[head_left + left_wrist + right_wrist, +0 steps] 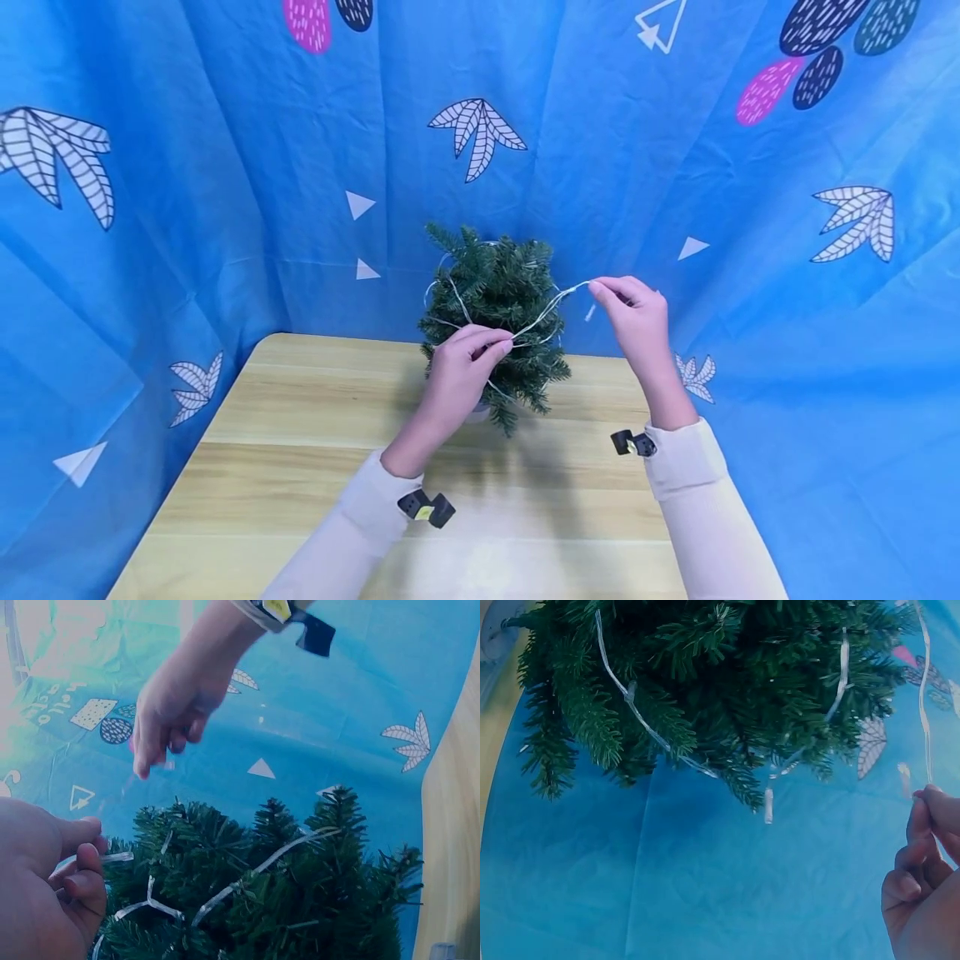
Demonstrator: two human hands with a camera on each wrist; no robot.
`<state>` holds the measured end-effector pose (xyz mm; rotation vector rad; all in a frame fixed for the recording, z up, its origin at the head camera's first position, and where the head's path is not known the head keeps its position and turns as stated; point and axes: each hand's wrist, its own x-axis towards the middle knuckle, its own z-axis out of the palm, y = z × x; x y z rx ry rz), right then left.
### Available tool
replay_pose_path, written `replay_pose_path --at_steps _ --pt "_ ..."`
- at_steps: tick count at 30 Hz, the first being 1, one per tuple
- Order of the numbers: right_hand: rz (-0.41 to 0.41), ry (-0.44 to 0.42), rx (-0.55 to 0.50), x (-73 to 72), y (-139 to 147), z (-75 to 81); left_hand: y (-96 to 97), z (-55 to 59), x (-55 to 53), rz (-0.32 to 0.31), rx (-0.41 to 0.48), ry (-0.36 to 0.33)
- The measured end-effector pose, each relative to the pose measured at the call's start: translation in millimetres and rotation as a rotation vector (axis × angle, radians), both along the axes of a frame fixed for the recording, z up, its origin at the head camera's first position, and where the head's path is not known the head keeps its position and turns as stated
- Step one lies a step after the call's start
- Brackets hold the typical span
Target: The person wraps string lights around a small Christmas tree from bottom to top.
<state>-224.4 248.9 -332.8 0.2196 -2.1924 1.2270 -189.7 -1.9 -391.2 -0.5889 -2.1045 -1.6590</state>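
Observation:
A small artificial Christmas tree stands on the table, wound with a clear string of lights. In front of its left side, my left hand pinches the light string between thumb and fingertips. My right hand, out beyond the tree's right side, pinches the string farther along, and that stretch runs between the two hands. A small bulb end dangles beside the right fingertips. In the right wrist view, loops of the wire cross the green branches. The tree's base is mostly hidden behind the left hand and lower branches.
The light wooden table reaches back to a blue patterned curtain, which hangs behind and on both sides. Close behind the tree is the curtain. Each wrist carries a small black camera at the sleeve cuff.

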Motion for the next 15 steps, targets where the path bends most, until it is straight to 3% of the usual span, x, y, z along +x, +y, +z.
replay_pose_path --at_steps 10,15 --pt "-0.05 0.042 0.046 -22.7 -8 -3.9 19.4 13.7 3.8 0.018 -0.018 -0.051" --pt "-0.12 0.071 0.039 -34.4 -12 -3.1 26.2 20.2 3.9 0.041 -0.033 -0.053"
